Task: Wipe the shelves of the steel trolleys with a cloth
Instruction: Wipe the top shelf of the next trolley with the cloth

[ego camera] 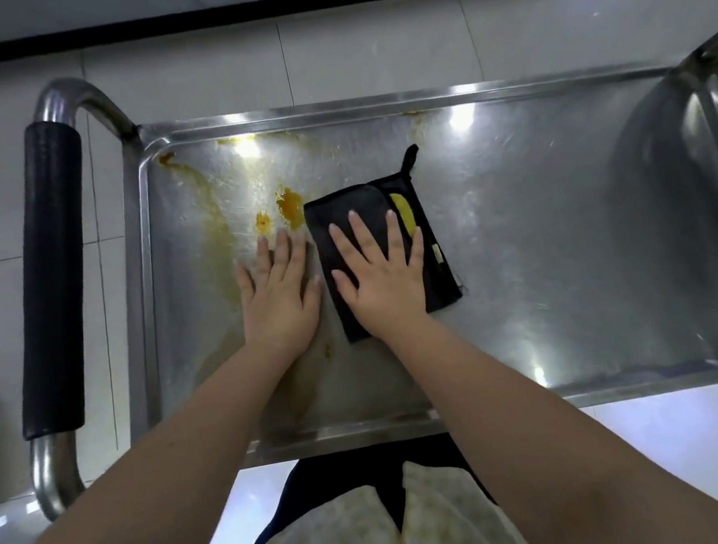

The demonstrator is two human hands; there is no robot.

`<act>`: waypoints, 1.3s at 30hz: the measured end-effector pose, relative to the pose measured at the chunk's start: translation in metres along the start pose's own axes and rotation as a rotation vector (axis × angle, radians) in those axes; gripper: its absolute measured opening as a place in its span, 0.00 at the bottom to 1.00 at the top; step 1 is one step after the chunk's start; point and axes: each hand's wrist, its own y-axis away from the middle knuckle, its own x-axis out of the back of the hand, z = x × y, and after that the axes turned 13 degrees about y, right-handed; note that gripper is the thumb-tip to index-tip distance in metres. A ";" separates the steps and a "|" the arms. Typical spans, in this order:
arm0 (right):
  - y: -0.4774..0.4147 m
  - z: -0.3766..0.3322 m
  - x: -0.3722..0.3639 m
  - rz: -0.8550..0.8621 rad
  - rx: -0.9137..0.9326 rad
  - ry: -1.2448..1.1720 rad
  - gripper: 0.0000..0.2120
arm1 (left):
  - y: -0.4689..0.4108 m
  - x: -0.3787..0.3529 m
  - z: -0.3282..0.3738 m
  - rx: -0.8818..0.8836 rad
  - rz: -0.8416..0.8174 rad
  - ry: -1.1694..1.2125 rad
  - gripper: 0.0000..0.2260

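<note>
Steel trolley shelf [546, 226] seen from above, a shallow tray with a raised rim that fills most of the view. A padded black handle [52, 277] runs down its left end. Pale floor tiles [189, 80] show beyond the far rim.

The step in hand appears to be wiping this top shelf. Its right half looks clean and shiny. Its left half carries a brownish-orange smear [209, 208] that trails from the far left corner towards the near rim, so the job seems partly done.

A folded black cloth [340, 210] lies flat near the middle of the shelf, with a yellow stain [404, 216] on its upper face. The right hand [383, 282] lies open on top of the cloth, fingers straight and spread, pressing it down. The left hand [278, 295] lies open just beside the cloth's left edge, palm down on the bare steel, holding nothing.

Two thick orange blobs [290, 203] sit just beyond the left fingertips, the larger one close to the cloth's far left corner. A small hanging loop [410, 157] sticks out from the cloth's far edge.

The next move likely calls for sliding the cloth left over the blobs and the smear with firm pressure, probably on a clean face of the cloth.
</note>
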 end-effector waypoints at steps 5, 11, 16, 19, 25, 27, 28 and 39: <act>-0.007 0.003 0.002 -0.039 0.000 0.017 0.28 | -0.044 0.019 -0.014 0.054 0.016 -0.097 0.28; -0.035 0.077 0.002 -0.039 -0.003 -0.011 0.26 | -0.053 0.020 -0.013 0.044 0.023 -0.106 0.28; -0.052 0.207 -0.003 -0.128 -0.468 -0.020 0.29 | -0.058 0.019 -0.014 0.043 0.035 -0.108 0.28; -0.056 0.251 -0.002 -0.202 -0.712 -0.092 0.28 | -0.057 0.018 -0.015 0.046 0.042 -0.091 0.27; -0.089 0.187 0.003 -0.191 -0.728 -0.065 0.28 | -0.059 0.019 -0.015 0.069 0.042 -0.134 0.28; -0.099 0.129 0.008 -0.156 -0.502 -0.010 0.28 | -0.062 0.020 -0.015 0.069 0.037 -0.133 0.28; -0.103 0.096 0.011 -0.141 -0.375 0.008 0.29 | -0.063 0.020 -0.016 0.067 0.036 -0.131 0.28; -0.107 0.057 0.014 -0.045 0.112 0.002 0.28 | -0.055 0.024 -0.019 0.064 0.035 -0.108 0.29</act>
